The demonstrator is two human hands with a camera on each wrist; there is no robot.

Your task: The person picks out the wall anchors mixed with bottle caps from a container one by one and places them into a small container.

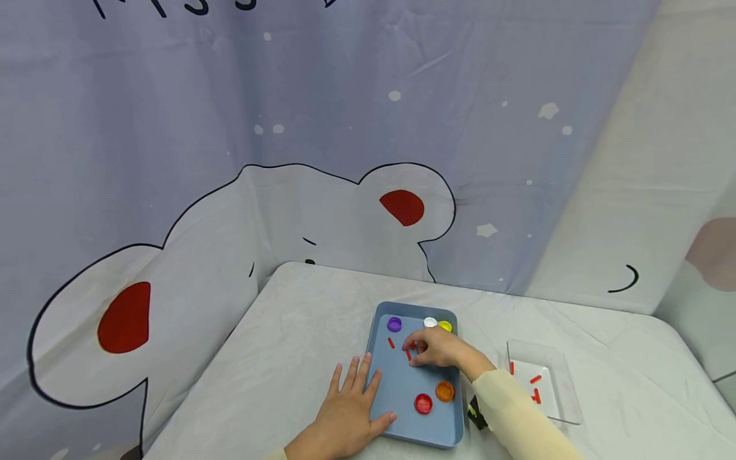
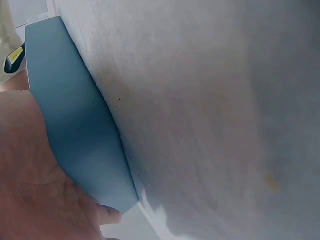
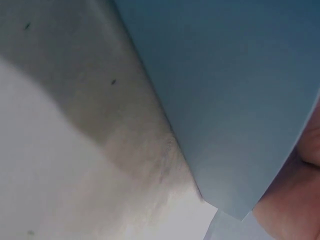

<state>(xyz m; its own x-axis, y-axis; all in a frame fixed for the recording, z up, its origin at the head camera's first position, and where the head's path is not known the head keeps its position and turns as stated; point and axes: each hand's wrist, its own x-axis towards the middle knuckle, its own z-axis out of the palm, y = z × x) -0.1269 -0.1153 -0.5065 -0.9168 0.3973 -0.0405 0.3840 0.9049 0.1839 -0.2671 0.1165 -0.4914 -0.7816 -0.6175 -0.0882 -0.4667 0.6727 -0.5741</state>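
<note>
A blue-grey tray [image 1: 397, 383] lies on the cloth-covered table. My right hand [image 1: 439, 347] reaches over it from the right, thumb and index finger pinching a small red stick [image 1: 409, 354] close above the tray floor. Left of those fingertips lies another red stick [image 1: 391, 343]. My left hand [image 1: 347, 412] rests flat with spread fingers against the tray's left edge. Round caps stand in the tray: purple [image 1: 394, 324], white [image 1: 430, 322] and yellow [image 1: 445, 326] at the far end, orange [image 1: 444, 391] and red [image 1: 423, 404] at the near end. Both wrist views show mainly the tray's outer wall [image 2: 80, 115].
To the right of the tray, a clear shallow box [image 1: 566, 390] holds several red sticks [image 1: 536, 379], partly behind the right sleeve [image 1: 517, 415]. A black strap with a yellow mark [image 1: 476, 414] sits at the right wrist. A printed curtain [image 1: 345, 96] hangs behind the table.
</note>
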